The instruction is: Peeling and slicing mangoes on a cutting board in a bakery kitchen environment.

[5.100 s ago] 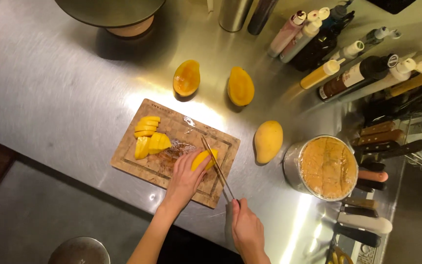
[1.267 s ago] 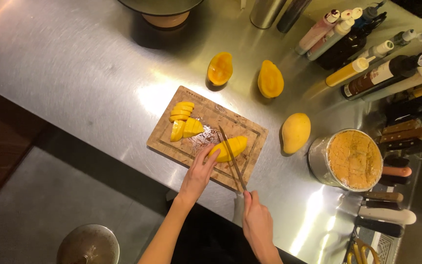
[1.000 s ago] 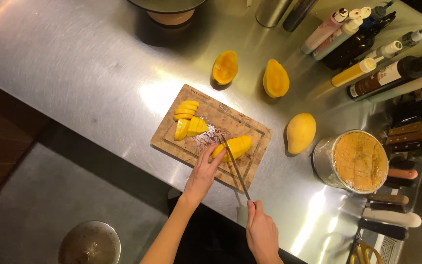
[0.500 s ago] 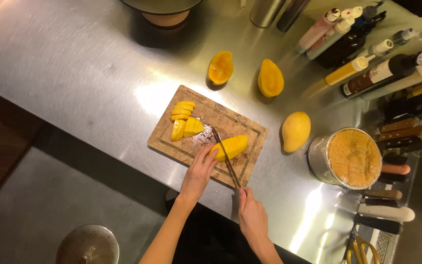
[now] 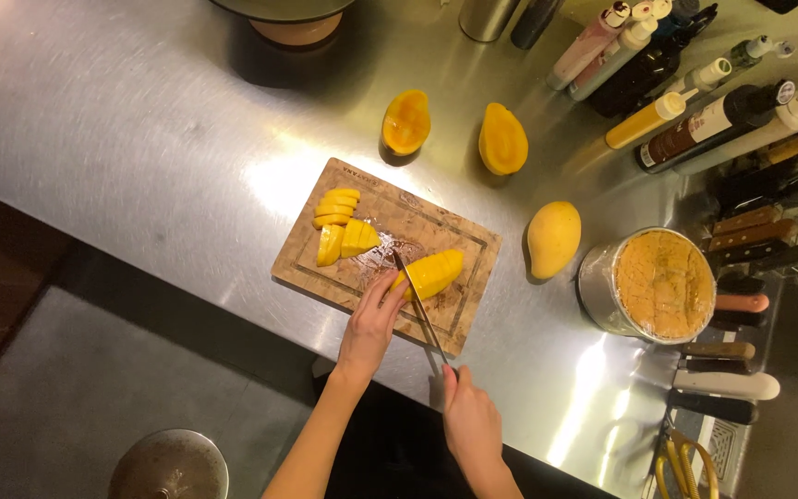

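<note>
A wooden cutting board lies on the steel counter. On its right half rests a peeled mango piece, cut into slices that still sit together. My left hand touches its near end with the fingertips. My right hand grips the handle of a long thin knife, whose blade lies across the near end of the mango piece. A pile of mango slices sits on the board's left half.
Two mango halves and a whole mango lie beyond the board. A round steel container stands at right, beside a knife rack. Bottles line the far right. A bowl sits low at left.
The knife blade has shifted toward the near end of the mango piece, and my left fingertips have drawn back with it. More cuts show in the piece than five seconds ago.
</note>
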